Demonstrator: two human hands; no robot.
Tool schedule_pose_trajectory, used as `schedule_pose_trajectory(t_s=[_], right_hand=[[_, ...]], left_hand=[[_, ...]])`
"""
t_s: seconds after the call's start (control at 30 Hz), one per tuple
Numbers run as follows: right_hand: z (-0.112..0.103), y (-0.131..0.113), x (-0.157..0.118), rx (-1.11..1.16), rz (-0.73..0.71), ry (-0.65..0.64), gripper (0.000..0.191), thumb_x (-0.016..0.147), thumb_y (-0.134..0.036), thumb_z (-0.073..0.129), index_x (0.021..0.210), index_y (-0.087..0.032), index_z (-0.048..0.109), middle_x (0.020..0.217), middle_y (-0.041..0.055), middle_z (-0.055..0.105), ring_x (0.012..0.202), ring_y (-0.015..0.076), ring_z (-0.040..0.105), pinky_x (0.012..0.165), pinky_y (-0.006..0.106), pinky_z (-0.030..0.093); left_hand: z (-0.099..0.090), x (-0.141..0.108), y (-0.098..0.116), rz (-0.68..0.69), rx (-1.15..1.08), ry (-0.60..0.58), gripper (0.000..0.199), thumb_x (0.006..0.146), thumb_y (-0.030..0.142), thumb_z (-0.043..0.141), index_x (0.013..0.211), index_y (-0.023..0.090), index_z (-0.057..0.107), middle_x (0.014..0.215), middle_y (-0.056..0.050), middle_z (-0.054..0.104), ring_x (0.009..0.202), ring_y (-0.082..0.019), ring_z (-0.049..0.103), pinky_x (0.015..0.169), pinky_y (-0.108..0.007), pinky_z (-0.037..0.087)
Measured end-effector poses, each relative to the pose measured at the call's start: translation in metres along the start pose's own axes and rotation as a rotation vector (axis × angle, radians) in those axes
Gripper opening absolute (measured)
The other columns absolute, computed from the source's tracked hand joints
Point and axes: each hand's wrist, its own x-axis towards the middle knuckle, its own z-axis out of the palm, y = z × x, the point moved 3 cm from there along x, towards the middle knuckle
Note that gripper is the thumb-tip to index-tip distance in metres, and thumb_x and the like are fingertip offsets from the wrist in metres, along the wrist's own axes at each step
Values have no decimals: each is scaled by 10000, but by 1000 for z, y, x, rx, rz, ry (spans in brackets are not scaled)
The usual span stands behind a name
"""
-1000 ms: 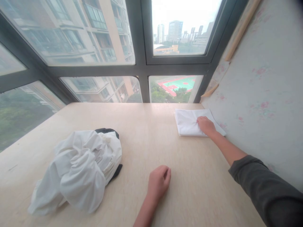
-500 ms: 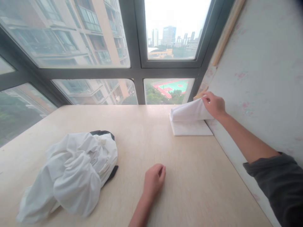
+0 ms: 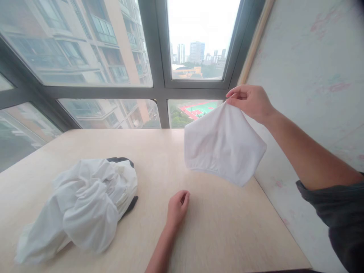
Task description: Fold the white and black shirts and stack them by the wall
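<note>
The step in hand appears to be lifting: the person's right hand pinches a white cloth at its top edge between thumb and fingertips, and the cloth hangs below in a loose, layered sheet. It is at the far right of the wooden tabletop, near the flowered wall; whether its lower edge touches the wood cannot be told.

The left hand lies near the middle of the tabletop, fingers curled closed, with nothing visible in them. To its left sits a crumpled white bundle with black parts showing at its edge.

With one pinch bearing the cloth, any further move calls for a firm hold; a second grip would steady the free corners, which could swing or fold under.
</note>
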Motion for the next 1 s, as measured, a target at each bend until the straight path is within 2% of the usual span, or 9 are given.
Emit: schedule_pose_trajectory(t_s=[0.1, 0.2, 0.27, 0.37, 0.5, 0.63, 0.8, 0.87, 1.0], right_hand=[[7, -21, -19, 47, -23, 28, 163, 814, -325, 737, 915, -200, 711, 768, 16, 675, 630, 136, 567, 571, 281, 437], [22, -43, -43, 27, -74, -79, 172, 788, -348, 751, 822, -184, 715, 666, -9, 625, 593, 116, 537, 558, 254, 408], [33, -56, -59, 58, -85, -99, 193, 814, -375, 724, 823, -183, 715, 634, -18, 598, 561, 101, 502, 540, 242, 385], [48, -72, -80, 163, -85, 37, 211, 902, -380, 617, 859, -196, 711, 666, -14, 602, 568, 96, 494, 548, 237, 378], [73, -84, -90, 187, -129, -103, 172, 897, -334, 617, 846, -202, 715, 665, -20, 608, 596, 104, 506, 596, 248, 392], [72, -91, -85, 312, -83, 19, 192, 917, -348, 595, 940, -190, 702, 639, -32, 550, 575, 97, 450, 558, 243, 353], [81, -109, -84, 392, -80, -74, 176, 889, -348, 637, 928, -187, 697, 631, -44, 523, 580, 91, 453, 575, 244, 380], [88, -114, -86, 439, -83, -87, 181, 893, -347, 630, 961, -191, 692, 642, -44, 533, 592, 94, 468, 590, 246, 402], [105, -114, -96, 552, -89, -189, 239, 918, -337, 592, 1110, -215, 666, 733, -24, 614, 689, 115, 562, 697, 272, 486]], left_hand=[[-12, 4, -2, -69, -118, 118, 378, 927, 483, 442, 931, 171, 656, 800, -55, 680, 696, -172, 617, 643, -273, 468], [-28, 9, 4, -122, -186, 260, 397, 932, 486, 423, 1027, 161, 630, 892, -75, 689, 741, -181, 635, 669, -292, 492], [-38, 13, 16, -127, -210, 304, 381, 926, 482, 457, 1064, 168, 623, 954, -76, 691, 785, -182, 642, 705, -300, 499], [-50, 16, 47, -82, -232, 312, 349, 923, 478, 497, 1066, 189, 632, 1015, -68, 690, 863, -182, 642, 738, -296, 496], [-60, 15, 95, 29, -247, 293, 305, 938, 450, 518, 1051, 196, 642, 1040, -66, 688, 946, -189, 634, 787, -300, 491], [-71, 11, 135, 147, -214, 284, 297, 947, 444, 533, 1115, 214, 620, 1108, -68, 672, 988, -187, 632, 829, -312, 494], [-92, 16, 182, 363, -25, 308, 371, 893, 417, 638, 1214, 246, 570, 1219, -66, 625, 1094, -198, 597, 899, -328, 491], [-98, 21, 197, 430, 97, 309, 388, 860, 393, 679, 1204, 244, 580, 1171, -57, 646, 1033, -196, 614, 875, -324, 495], [-109, 37, 205, 400, 157, 261, 152, 899, 344, 607, 939, 212, 673, 844, -4, 685, 761, -156, 616, 737, -278, 482]])
